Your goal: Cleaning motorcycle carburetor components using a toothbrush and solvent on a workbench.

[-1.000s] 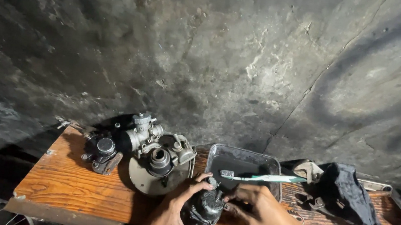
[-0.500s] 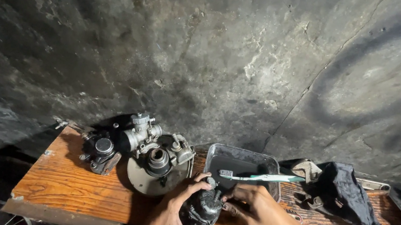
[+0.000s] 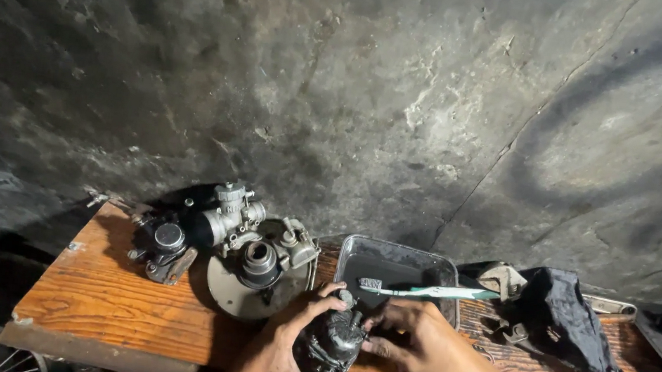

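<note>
Item: dark carburettor body (image 3: 332, 342), just in front of the metal tray (image 3: 442, 267). My left hand (image 3: 279, 353) clasps it; my right hand (image 3: 418, 343) pinches its top. Step: fitting work; next calls for fine fingertip turning.

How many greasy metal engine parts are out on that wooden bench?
4, roughly. A dark engine part sits in the left hand, touched by the right hand. A small dark part, a silvery part and a round part lie at left. Cloth may hide more.
</note>
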